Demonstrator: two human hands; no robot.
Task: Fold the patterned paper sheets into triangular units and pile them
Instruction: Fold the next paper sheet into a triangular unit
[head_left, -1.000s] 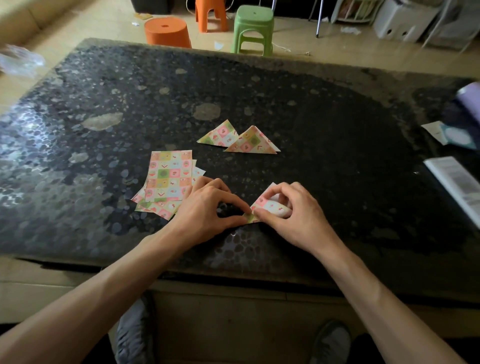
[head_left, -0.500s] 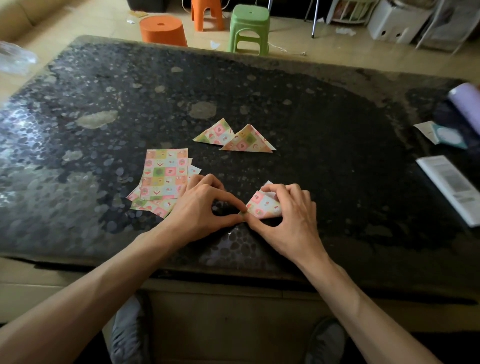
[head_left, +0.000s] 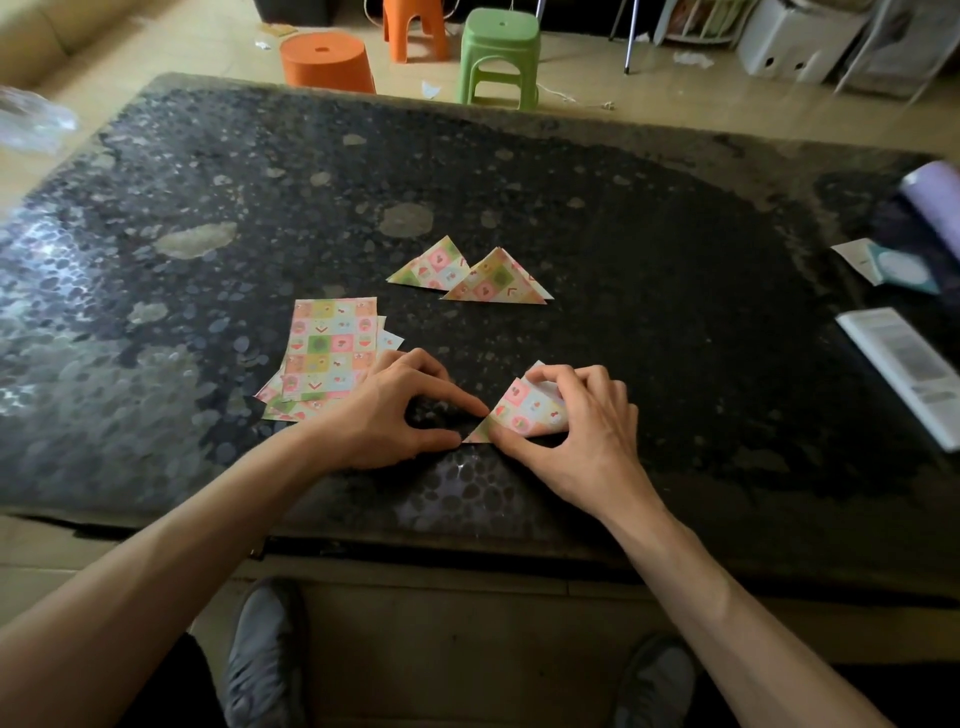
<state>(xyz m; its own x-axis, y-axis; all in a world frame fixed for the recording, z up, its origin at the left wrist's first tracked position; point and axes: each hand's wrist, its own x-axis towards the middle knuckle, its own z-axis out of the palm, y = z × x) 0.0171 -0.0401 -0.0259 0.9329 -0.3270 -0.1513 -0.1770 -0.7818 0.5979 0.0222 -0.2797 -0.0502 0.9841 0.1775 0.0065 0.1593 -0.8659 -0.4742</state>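
Note:
A patterned paper sheet (head_left: 524, 410), folded into a triangle, lies on the dark table (head_left: 649, 249) near its front edge. My right hand (head_left: 576, 436) covers its right part, with thumb and curled fingers pinching the paper. My left hand (head_left: 400, 415) holds the triangle's left tip between forefinger and thumb. A stack of flat patterned sheets (head_left: 327, 358) lies just left of my left hand. Two finished triangular units (head_left: 472, 275) rest side by side, overlapping, farther back at the table's middle.
A white booklet (head_left: 904, 369) and a teal and white packet (head_left: 893, 267) lie at the right edge, beside a lilac roll (head_left: 935, 192). Orange stools (head_left: 327, 62) and a green stool (head_left: 498, 52) stand on the floor beyond the far edge.
The paper has gone from a partly rolled fold to a flat triangle. My right fingers slid over its right side while my left fingers stayed at the left tip.

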